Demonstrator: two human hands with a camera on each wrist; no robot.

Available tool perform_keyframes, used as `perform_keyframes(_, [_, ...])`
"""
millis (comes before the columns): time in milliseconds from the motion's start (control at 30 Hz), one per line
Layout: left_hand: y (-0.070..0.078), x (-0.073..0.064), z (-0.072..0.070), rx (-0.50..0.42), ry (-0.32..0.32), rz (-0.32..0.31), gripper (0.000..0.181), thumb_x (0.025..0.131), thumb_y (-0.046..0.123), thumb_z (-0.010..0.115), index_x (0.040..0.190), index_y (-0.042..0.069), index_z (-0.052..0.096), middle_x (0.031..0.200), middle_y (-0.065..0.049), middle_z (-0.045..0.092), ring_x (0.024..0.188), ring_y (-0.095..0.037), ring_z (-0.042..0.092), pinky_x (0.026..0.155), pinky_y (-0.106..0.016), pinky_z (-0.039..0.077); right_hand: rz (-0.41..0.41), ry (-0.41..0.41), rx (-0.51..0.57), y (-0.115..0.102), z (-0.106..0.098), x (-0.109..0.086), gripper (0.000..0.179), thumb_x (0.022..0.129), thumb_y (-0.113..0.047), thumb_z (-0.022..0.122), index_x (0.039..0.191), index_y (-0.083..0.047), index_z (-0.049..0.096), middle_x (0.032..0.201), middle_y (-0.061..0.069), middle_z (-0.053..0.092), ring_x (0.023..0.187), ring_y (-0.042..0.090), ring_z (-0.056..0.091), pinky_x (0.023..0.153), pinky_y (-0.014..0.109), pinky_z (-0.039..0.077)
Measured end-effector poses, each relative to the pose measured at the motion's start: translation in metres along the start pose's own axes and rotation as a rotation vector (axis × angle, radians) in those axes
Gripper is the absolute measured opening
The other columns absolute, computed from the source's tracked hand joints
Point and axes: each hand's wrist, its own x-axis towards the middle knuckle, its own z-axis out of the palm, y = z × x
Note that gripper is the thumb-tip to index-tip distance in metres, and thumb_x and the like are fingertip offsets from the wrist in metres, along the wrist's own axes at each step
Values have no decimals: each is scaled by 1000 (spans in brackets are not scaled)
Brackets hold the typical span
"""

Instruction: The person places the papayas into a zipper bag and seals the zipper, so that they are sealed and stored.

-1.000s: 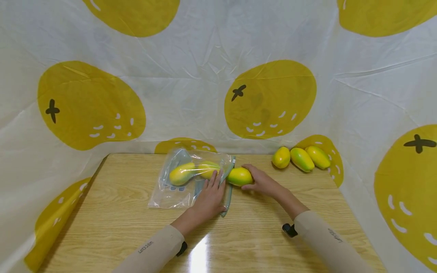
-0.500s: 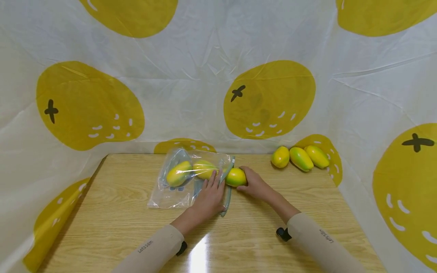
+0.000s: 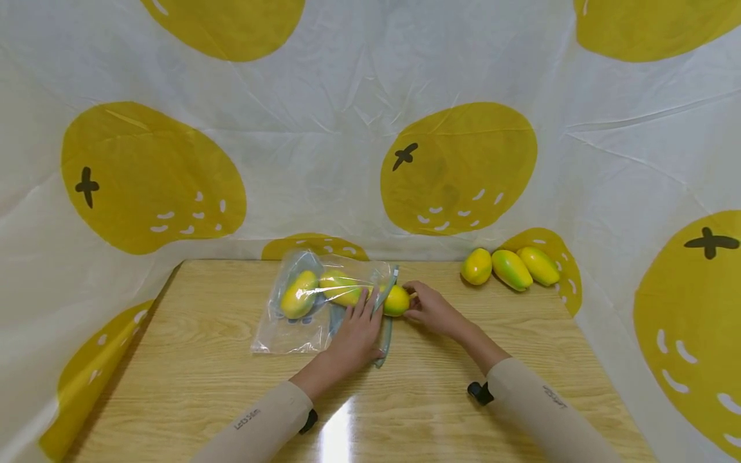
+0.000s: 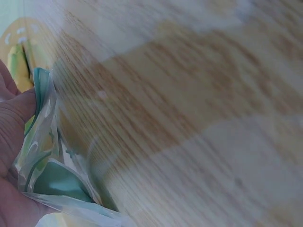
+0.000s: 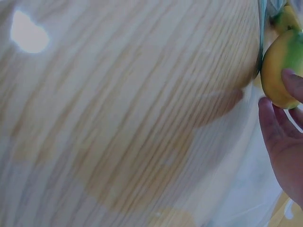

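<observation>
A clear zip bag (image 3: 278, 337) with a teal edge lies on the table, two yellow-green mangoes (image 3: 299, 296) inside it. My left hand (image 3: 353, 337) holds the bag at its mouth, fingers across the top film near the teal strip. In the left wrist view that hand's thumb side grips the bag edge (image 4: 42, 87), and the mouth gapes. A third mango (image 3: 397, 301) is partly in the mouth, its left end under the film. My right hand (image 3: 431, 310) holds its outer end; the right wrist view shows the thumb on one side of this mango (image 5: 277, 71) and fingers at the other.
Three more mangoes (image 3: 512, 270) sit together at the table's back right corner. A fruit-printed white cloth (image 3: 324, 173) hangs behind and along both sides of the wooden table (image 3: 202, 399).
My right hand has moved left, pushing the third mango further into the bag's mouth. The mangoes inside have shifted left, and the leftmost has turned more upright. My left hand has stayed in place.
</observation>
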Motion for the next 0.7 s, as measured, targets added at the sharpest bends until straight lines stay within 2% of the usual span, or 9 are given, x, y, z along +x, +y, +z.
perform_keyframes(300, [1, -1, -2, 13, 11, 9, 115, 76, 55, 87, 161, 1, 31, 174, -18, 1, 160, -41, 10, 119, -62, 33, 67, 55, -20, -3, 6, 11, 52, 88, -9, 82, 132, 2, 57, 109, 12, 67, 95, 22, 66, 82, 34, 59])
perform_keyframes(567, [2, -1, -6, 41, 0, 25, 116, 78, 55, 85, 162, 1, 27, 174, -18, 3, 160, -40, 10, 119, -62, 33, 65, 66, -30, -2, 11, 21, 38, 88, -12, 82, 119, 0, 64, 106, 10, 71, 94, 20, 69, 83, 32, 60])
perform_keyframes(700, [2, 0, -5, 48, -6, 27, 118, 78, 56, 85, 163, 1, 23, 174, -18, 3, 160, -39, 9, 120, -62, 33, 83, 105, -39, -2, 13, 26, 36, 89, -15, 82, 115, 0, 64, 104, 10, 71, 92, 19, 68, 82, 33, 59])
